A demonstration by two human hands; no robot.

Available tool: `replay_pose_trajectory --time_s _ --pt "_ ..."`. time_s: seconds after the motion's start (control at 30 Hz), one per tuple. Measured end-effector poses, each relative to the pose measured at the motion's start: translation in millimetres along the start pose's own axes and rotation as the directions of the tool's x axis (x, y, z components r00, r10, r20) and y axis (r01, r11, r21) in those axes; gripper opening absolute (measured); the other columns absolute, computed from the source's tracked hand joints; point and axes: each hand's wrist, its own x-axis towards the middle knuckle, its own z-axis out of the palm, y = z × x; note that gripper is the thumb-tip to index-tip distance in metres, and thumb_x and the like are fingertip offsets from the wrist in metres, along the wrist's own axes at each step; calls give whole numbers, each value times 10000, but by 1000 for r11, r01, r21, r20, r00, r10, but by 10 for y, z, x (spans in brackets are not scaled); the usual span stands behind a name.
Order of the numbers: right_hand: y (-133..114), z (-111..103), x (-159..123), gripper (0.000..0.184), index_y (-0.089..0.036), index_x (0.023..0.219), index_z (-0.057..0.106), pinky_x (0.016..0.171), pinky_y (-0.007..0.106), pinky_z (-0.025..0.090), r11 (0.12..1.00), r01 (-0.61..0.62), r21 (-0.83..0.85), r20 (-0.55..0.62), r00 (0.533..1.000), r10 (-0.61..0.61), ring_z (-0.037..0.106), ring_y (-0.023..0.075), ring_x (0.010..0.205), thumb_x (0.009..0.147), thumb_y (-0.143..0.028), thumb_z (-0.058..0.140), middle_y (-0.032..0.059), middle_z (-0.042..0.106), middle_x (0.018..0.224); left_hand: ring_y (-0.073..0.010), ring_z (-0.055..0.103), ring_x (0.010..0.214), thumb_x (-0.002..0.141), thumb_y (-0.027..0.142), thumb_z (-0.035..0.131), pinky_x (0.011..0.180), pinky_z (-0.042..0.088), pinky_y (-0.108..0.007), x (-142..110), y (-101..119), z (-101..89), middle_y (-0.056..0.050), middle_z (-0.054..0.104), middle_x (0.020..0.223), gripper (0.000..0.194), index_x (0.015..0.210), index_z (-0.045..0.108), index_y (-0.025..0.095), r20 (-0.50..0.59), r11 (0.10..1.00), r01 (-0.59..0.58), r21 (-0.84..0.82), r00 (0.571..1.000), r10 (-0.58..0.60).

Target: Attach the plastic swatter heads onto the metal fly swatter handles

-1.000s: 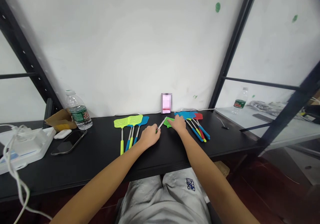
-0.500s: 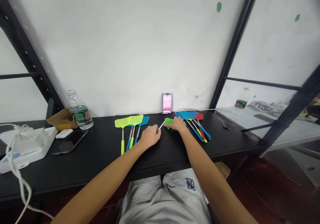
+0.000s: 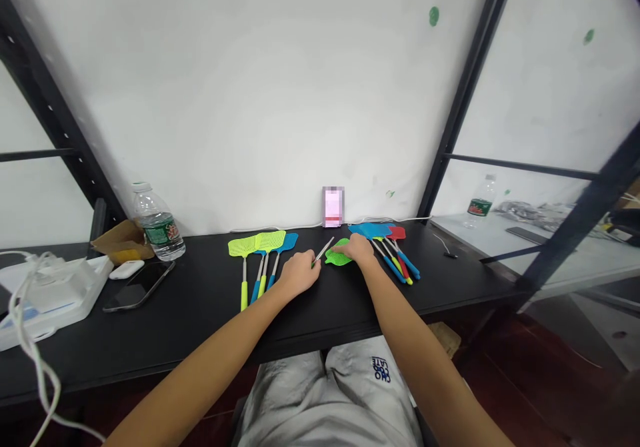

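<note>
My left hand (image 3: pixel 300 272) is closed around the lower end of a thin metal shaft (image 3: pixel 324 250), which angles up and away from my fingers; the grip looks like a pinch, though my fingers hide exactly how it sits. My right hand (image 3: pixel 356 248) lies open with its fingers pressed flat on a green fly swatter head (image 3: pixel 337 256), just beside the top of the shaft. Both sit near the middle of the black desk (image 3: pixel 200 317).

To the left of my hands lie yellow-green and blue fly swatters (image 3: pixel 263 247), side by side with their handles toward me. Just to the right of my right hand is a tight bunch of blue and red fly swatters (image 3: pixel 377 232), with their handles fanned out. Behind them, a phone (image 3: pixel 333 206) stands upright against the wall, its screen blurred. Farther left on the desk are a water bottle (image 3: pixel 159 226), a piece of cardboard (image 3: pixel 121 244), a white earbud case (image 3: pixel 126 270), a black phone (image 3: pixel 139 286) lying flat and a white tray (image 3: pixel 53 295) tangled with a white cable (image 3: pixel 27 327).
</note>
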Motion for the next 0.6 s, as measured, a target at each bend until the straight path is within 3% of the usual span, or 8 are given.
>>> replay_pose_trajectory --time_s 0.1,0.2,0.37,0.6 --pt "61 3 38 530 -99 1088 652 835 362 468 998 3 71 -69 998 2 621 327 1056 874 -570 541 222 646 1118 -240 634 874 927 392 408 686 416 -299 -10 0 -42 -96 673 914 273 905 599 197 11 1000 -2 9 1000 2" --pt "90 -21 49 461 -88 1124 622 855 373 457 990 -20 141 -201 978 48 625 319 1059 986 -441 360 236 645 1119 -244 635 898 923 380 414 696 428 -301 -20 -3 -86 -105 676 942 266 896 603 194 34 999 23 26 999 -23" --pt "88 -86 16 499 -95 1133 603 835 396 459 968 -16 251 -349 931 106 638 325 1009 1006 -439 264 241 657 1048 -261 639 915 921 359 414 726 448 -327 -13 -28 -101 -114 682 947 261 879 609 191 28 996 59 60 998 -61" --pt "94 -94 6 569 -92 1056 655 830 396 460 968 -2 251 -344 935 91 638 331 1005 1002 -475 238 243 663 1023 -254 643 935 934 354 405 766 456 -331 5 -71 -89 -113 689 955 277 875 617 186 30 996 86 38 996 -87"
